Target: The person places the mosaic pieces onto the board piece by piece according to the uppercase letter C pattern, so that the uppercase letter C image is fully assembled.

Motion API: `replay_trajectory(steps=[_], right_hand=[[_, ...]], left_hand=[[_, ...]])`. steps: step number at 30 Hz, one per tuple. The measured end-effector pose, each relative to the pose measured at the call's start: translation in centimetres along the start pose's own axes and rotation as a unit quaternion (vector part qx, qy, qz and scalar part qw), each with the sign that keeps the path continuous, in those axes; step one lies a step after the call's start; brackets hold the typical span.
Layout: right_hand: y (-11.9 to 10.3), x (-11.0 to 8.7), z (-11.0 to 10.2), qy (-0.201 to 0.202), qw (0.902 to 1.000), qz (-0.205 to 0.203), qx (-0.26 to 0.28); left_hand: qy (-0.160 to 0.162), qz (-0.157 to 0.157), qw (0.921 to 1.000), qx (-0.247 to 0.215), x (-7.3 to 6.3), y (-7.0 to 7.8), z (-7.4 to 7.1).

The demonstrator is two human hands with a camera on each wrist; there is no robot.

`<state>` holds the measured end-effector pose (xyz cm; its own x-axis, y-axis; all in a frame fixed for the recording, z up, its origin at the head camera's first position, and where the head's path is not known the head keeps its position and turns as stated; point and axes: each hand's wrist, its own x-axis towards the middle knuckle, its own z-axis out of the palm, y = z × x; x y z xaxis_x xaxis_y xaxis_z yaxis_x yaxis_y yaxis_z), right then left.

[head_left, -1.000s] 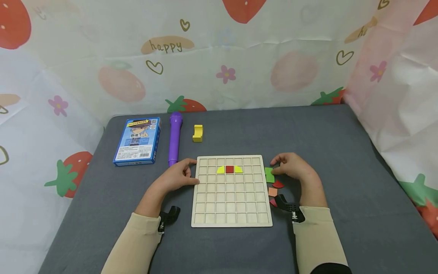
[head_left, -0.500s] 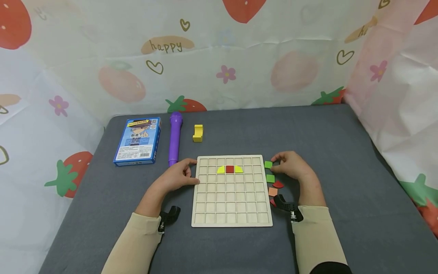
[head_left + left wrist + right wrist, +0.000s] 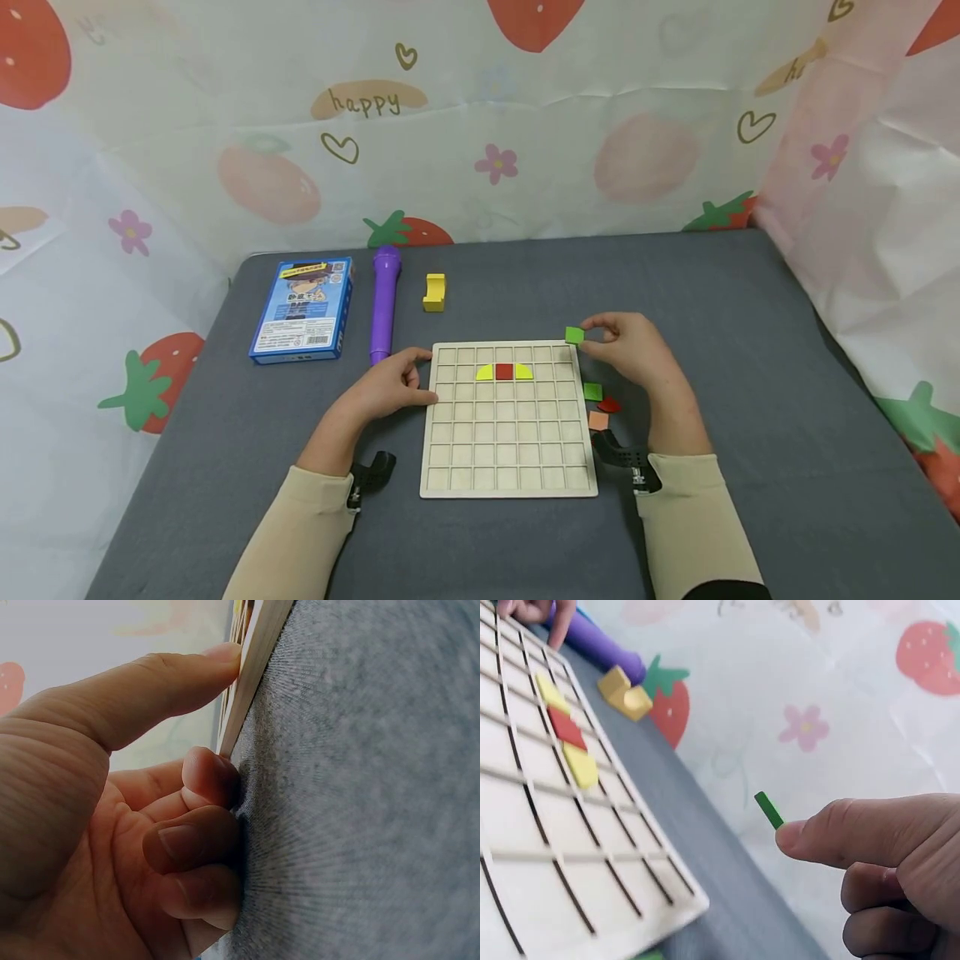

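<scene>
A pale wooden grid board [image 3: 506, 456] lies in the middle of the table. My left hand [image 3: 384, 387] rests at its left edge; in the left wrist view the thumb [image 3: 169, 686] touches the board's side while other fingers curl against the cloth. My right hand [image 3: 630, 343] pinches a green square tile [image 3: 574, 335] above the board's far right corner. In the right wrist view this tile [image 3: 768, 809] shows edge-on at the thumb tip. In an upper row of the board sit a red square tile [image 3: 504, 372] and two yellow rounded tiles [image 3: 522, 372] flanking it.
Beside the board's right edge lie another green tile [image 3: 592, 392], a red piece [image 3: 609, 404] and an orange square tile [image 3: 597, 421]. A blue box [image 3: 302, 310], a purple microphone-shaped stick [image 3: 384, 304] and a yellow notched block [image 3: 434, 292] stand behind on the grey cloth.
My right hand has taken one green tile from beside the board and carried it up and left to the far right corner. The left hand has stayed in place.
</scene>
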<state>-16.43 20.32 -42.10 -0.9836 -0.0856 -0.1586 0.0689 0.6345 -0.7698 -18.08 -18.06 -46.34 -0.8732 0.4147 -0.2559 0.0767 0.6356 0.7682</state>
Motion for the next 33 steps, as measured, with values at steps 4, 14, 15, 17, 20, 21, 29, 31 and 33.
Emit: replay_trajectory(steps=[4,14,15,17,20,21,29,31,33], right_hand=[[-1.4,-0.3,0.5,-0.008,0.9998,-0.02,0.004],[-4.2,-0.8,2.9,-0.039,0.9974,-0.059,0.013],[-4.4,-0.7,3.2,-0.043,0.9969,-0.065,0.012],[-4.6,-0.6,3.8,-0.053,0.9958,-0.074,0.007],[-4.9,-0.5,4.8,-0.067,0.9943,-0.083,-0.004],[-4.9,-0.4,5.1,-0.071,0.9937,-0.086,-0.007],[-5.1,0.2,8.1,-0.091,0.9876,-0.115,-0.056],[-5.0,0.3,8.8,-0.096,0.9858,-0.117,-0.073],[-5.0,0.4,9.4,-0.097,0.9832,-0.121,-0.096]], left_hand=[[0.001,0.001,1.0,0.002,0.1,-0.1,0.0],[-0.001,-0.001,1.0,0.0,0.0,-0.1,0.1],[-0.001,-0.002,1.0,-0.001,0.0,-0.1,0.1],[0.0,-0.001,1.0,-0.001,0.0,-0.1,0.0],[-0.001,-0.002,1.0,-0.002,0.1,-0.2,0.0],[-0.001,-0.003,1.0,-0.001,0.1,-0.2,0.0],[0.002,0.005,1.0,0.005,0.1,-0.3,0.0],[0.004,0.007,1.0,0.006,0.0,-0.2,0.0],[0.004,0.007,0.9999,0.007,0.0,-0.2,0.0]])
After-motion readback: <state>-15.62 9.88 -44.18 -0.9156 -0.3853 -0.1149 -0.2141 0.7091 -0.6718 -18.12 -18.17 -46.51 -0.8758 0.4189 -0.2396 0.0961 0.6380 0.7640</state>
